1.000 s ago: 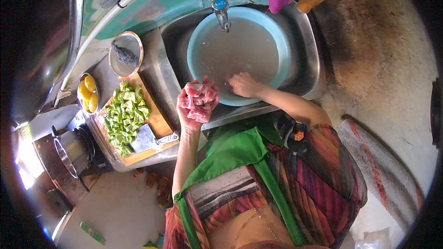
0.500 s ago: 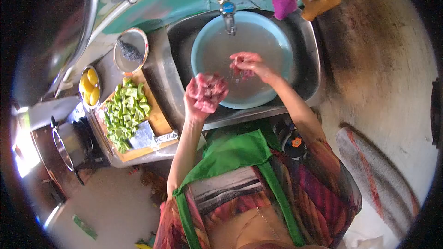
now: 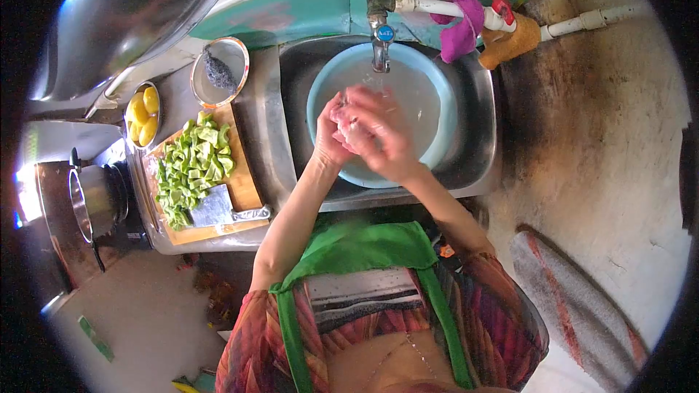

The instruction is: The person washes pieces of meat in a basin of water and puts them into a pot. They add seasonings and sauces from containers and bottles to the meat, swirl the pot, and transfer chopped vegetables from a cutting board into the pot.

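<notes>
Pieces of raw pink meat (image 3: 352,131) are cupped between my two hands, above a light blue basin (image 3: 317,96) of cloudy water in the metal sink (image 3: 477,142). My left hand (image 3: 331,131) is curled round the meat from the left and below. My right hand (image 3: 382,138) presses over it from the right, blurred by motion, and covers much of it. The faucet (image 3: 381,51) hangs just beyond the hands, over the basin.
Left of the sink, a cutting board (image 3: 246,182) holds chopped green vegetable (image 3: 193,167) and a cleaver (image 3: 212,207). Behind are a bowl with a scrubber (image 3: 220,73) and a dish of yellow peeled pieces (image 3: 143,113). A pot (image 3: 91,200) stands far left. Cloths hang on the pipe (image 3: 510,44).
My right hand has come out of the basin water with meat and moved left onto the meat in my left hand. The view has shifted, so the sink appears lower.
</notes>
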Available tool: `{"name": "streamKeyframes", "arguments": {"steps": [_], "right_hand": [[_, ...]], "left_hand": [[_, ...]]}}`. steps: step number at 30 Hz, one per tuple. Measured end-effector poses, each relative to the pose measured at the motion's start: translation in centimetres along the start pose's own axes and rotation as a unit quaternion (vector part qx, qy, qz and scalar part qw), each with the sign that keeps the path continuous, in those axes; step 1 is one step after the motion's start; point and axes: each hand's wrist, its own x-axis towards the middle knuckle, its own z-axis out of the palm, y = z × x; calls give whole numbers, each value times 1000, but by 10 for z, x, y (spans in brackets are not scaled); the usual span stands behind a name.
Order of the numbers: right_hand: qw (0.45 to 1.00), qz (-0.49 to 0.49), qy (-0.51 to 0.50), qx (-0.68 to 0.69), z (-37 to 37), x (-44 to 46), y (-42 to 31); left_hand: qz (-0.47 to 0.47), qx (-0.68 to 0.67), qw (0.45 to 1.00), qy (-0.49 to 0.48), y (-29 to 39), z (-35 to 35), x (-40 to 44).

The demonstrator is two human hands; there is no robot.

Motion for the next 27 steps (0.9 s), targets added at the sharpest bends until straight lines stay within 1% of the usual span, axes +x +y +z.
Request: {"name": "streamKeyframes", "arguments": {"steps": [1,2,3,4,5,6,8,9,10,12,14,16,17,18,19,20,21,22,23,24,26,27], "right_hand": [[994,61,78,49,-11,0,6],[976,121,154,96,-22,2,11],[977,117,151,95,-34,11,14],[969,164,160,90,-49,23,14],[959,211,171,85,-59,36,12],[959,208,171,83,-64,49,8],[993,90,64,-43,-68,77,-2],[989,90,42,-114,-69,88,-12],[989,87,42,-116,-69,90,-11],[977,92,27,-190,-69,94,-8],[982,80,18,-168,-72,92,-3],[995,58,33,-78,-74,87,2],[995,56,33,-81,-70,78,13],[992,79,93,-6,-61,63,30],[980,103,153,71,-52,50,45],[981,102,152,69,-44,43,55],[976,119,172,60,-35,37,63],[971,137,191,51,-28,35,69],[974,126,188,23,-20,33,75],[973,128,188,23,-17,32,73],[976,114,185,21,-14,36,70],[976,118,181,33,-15,35,68]], "left_hand": [[-72,-62,995,-41,5,3,0],[-70,-64,995,-45,2,4,2],[-34,4,999,15,-4,19,4],[3,71,995,75,-7,29,6],[4,74,994,74,-6,34,8],[4,75,995,71,-3,34,13],[20,80,995,62,0,36,25],[11,119,992,29,3,42,26],[11,118,993,25,5,42,32],[4,121,992,-17,9,47,44],[8,133,990,-38,6,55,56],[36,150,987,52,3,65,67],[-14,110,994,-14,6,59,75],[-38,108,993,-15,11,52,82],[-17,125,992,12,6,58,84],[2,142,989,40,1,63,86],[1,142,989,40,1,60,89],[-14,123,992,20,1,55,92],[-30,103,994,1,0,49,95],[-32,103,994,3,-3,50,92],[-28,143,989,13,-7,52,84],[-86,137,984,-77,-3,53,77]]}}
